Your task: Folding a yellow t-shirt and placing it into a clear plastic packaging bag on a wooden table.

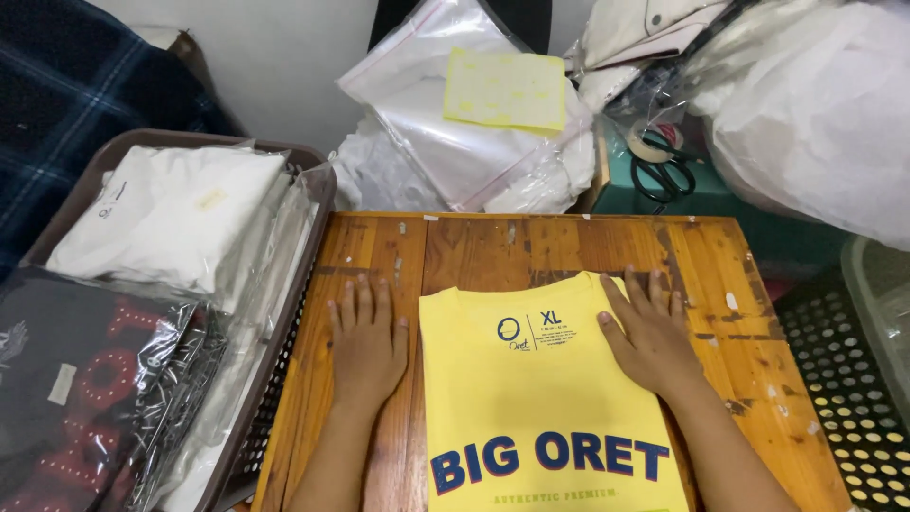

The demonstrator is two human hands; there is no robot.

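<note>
folded yellow shirt [545,398] runs lengthwise toward the person; right hand [649,341] flat, fingers spread on its right edge, left hand [367,339] flat on the wooden table [474,242] just left of it

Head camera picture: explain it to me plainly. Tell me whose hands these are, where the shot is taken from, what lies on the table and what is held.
The one picture comes from a camera worn on a person's head, looking down at their own bare hands. The left hand lies flat on the wooden table, beside a folded yellow T-shirt. The right hand rests flat on the shirt's upper right edge. Neither hand grips anything. To the left, a brown basket holds bagged white and dark garments. Behind the table lie clear plastic bags, a yellow sheet and scissors.
</note>
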